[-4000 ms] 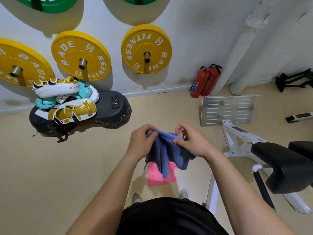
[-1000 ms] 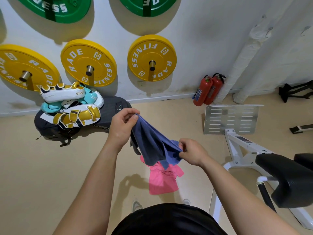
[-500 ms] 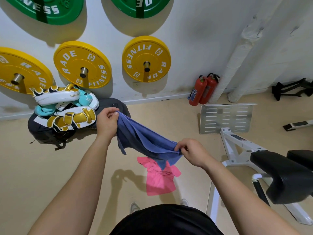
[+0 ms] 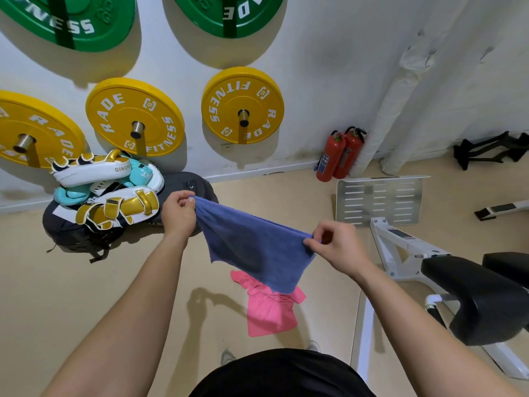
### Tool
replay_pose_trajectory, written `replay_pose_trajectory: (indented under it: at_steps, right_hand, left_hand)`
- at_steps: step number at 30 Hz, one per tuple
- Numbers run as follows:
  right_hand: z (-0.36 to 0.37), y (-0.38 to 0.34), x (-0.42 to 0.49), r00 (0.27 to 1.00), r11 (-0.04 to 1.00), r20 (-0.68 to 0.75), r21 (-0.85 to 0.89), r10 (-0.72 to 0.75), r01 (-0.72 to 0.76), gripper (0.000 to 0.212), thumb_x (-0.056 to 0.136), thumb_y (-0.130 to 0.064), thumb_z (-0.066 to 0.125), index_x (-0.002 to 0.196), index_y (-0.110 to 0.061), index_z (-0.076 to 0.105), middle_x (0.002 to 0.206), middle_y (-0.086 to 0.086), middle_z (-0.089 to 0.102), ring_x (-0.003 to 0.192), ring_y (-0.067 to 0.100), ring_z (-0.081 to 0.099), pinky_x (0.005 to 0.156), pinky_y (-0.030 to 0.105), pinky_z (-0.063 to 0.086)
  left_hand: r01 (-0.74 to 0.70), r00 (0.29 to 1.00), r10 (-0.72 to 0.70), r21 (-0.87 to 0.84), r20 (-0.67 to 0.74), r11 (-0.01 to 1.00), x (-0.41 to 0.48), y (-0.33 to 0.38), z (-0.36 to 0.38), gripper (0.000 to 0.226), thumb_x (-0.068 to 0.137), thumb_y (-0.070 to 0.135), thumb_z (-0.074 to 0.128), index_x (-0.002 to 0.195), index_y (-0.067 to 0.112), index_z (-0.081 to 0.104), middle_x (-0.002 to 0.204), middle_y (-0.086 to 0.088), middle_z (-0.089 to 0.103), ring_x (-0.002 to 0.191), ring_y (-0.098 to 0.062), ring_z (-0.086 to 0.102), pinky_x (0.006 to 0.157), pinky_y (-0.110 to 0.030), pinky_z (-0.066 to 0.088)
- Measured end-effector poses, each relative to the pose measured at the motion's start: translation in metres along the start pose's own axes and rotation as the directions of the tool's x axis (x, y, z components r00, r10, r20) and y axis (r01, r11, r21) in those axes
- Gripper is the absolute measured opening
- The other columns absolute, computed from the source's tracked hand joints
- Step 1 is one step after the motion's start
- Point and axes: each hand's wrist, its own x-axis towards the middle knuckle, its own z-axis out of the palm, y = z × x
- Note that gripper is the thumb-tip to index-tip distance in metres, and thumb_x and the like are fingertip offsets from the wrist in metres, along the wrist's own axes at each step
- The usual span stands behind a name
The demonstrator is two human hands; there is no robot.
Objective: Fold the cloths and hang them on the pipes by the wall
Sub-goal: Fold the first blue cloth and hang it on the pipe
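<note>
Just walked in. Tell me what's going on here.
A person holds a blue cloth stretched out in the air, the left hand pinching one top corner and the right hand the other. It is not folded yet. A pink cloth lies crumpled on the floor beneath it. No cloth shows on the white pipes by the wall.

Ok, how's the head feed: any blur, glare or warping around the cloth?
Head view: blue cloth sharp and evenly lit, no glare; left hand and right hand crisp; a soft arm shadow falls on the floor; the wide lens tilts and bows the pipes and wall near the edges.
</note>
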Motion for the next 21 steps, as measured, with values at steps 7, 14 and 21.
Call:
replay_pose_trajectory:
  at_steps: [7,14,21]
  right_hand:
    - [-0.032,-0.006,0.025,0.983,0.947,0.056,-0.262,-0.175,0.184,0.008,0.094,-0.018,0.060,0.094,-0.024,0.067,0.084,-0.016,0.053,0.085,0.017,0.058,0.074,0.036,0.048]
    - [-0.057,-0.031,0.056,0.963,0.984,-0.206,-0.093,-0.171,0.155,0.009,0.099,-0.019,0.048,0.093,-0.017,0.053,0.093,0.000,0.061,0.085,0.022,0.055,0.075,0.037,0.044]
    - [-0.066,-0.039,0.057,0.965,0.973,-0.156,-0.130,-0.212,0.193,0.007,0.094,-0.016,0.060,0.092,-0.018,0.067,0.090,-0.004,0.071,0.085,0.015,0.064,0.078,0.031,0.048]
  left_hand:
    - [-0.065,0.996,0.057,0.111,0.075,0.992,-0.014,-0.001,0.008,0.022,0.102,0.016,0.040,0.119,0.012,0.053,0.114,-0.007,0.056,0.103,-0.025,0.053,0.087,-0.039,0.046]
    - [-0.269,0.953,0.243,0.137,0.180,0.953,-0.045,-0.012,0.024,0.017,0.096,0.011,0.056,0.111,0.011,0.065,0.100,-0.001,0.066,0.093,-0.018,0.058,0.080,-0.019,0.041]
    - [-0.103,0.991,0.105,0.025,-0.088,0.994,-0.041,0.000,0.024,0.012,0.100,0.019,0.053,0.093,0.014,0.062,0.085,-0.004,0.064,0.082,-0.028,0.059,0.069,-0.033,0.042]
